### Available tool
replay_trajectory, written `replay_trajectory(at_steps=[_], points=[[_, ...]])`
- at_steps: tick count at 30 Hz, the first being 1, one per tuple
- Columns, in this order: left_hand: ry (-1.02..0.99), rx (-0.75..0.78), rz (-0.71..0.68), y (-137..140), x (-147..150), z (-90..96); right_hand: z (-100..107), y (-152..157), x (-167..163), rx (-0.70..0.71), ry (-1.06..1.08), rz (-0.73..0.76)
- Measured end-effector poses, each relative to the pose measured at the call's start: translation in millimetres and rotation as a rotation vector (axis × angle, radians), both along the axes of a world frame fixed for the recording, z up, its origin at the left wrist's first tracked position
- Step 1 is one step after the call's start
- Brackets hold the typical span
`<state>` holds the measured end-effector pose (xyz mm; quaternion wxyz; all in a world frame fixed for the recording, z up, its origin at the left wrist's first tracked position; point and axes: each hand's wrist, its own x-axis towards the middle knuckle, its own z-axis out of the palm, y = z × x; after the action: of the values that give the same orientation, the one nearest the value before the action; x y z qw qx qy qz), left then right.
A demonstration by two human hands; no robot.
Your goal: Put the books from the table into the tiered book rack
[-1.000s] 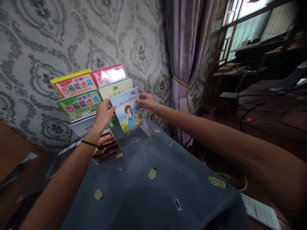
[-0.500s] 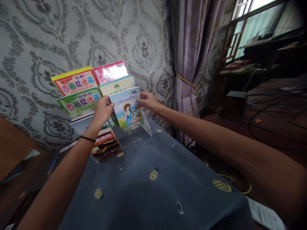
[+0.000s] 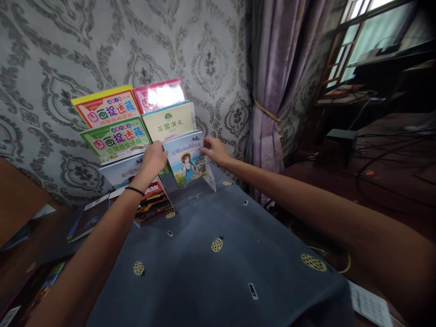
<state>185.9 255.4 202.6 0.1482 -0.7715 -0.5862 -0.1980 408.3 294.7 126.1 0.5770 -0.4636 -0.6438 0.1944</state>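
A pale blue picture book (image 3: 185, 156) with a girl in a yellow hat on its cover stands upright in the right column of a tiered clear rack (image 3: 211, 177). My left hand (image 3: 155, 159) is closed at the book's left edge, and my right hand (image 3: 214, 151) pinches its right edge. Behind it rise a cream book (image 3: 166, 122) with a green emblem and a pink book (image 3: 160, 96). The left column holds an orange-red book (image 3: 107, 109), a green book (image 3: 116, 138), a grey-blue book (image 3: 119, 171) and a dark red book (image 3: 155, 204), the last two partly hidden by my left arm.
The rack stands on a dark blue tablecloth (image 3: 190, 263) with pineapple prints, against a patterned wall (image 3: 204, 59). A tied purple curtain (image 3: 272, 91) hangs to the right. More books (image 3: 88, 215) lie at the left, and a white keyboard (image 3: 369, 302) is at lower right.
The blue picture book has moved down and into the rack's front right tier, both hands going with it. The cream book's cover shows more now.
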Motion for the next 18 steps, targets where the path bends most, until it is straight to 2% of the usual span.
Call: replay_trajectory(at_steps=[3,6,12,18], points=[[0.032,-0.002,0.062,-7,6,0.9,1,-4,1,0.02,-0.16,-0.174],[-0.007,-0.04,0.117,-11,12,1.5,2,-10,-1,-0.037,-0.224,-0.274],[-0.042,-0.149,0.082,-12,14,-2.2,5,-18,-5,-0.139,-0.397,-0.3],[-0.085,-0.238,0.013,-11,13,-7.2,7,-27,-5,-0.155,-0.441,-0.32]])
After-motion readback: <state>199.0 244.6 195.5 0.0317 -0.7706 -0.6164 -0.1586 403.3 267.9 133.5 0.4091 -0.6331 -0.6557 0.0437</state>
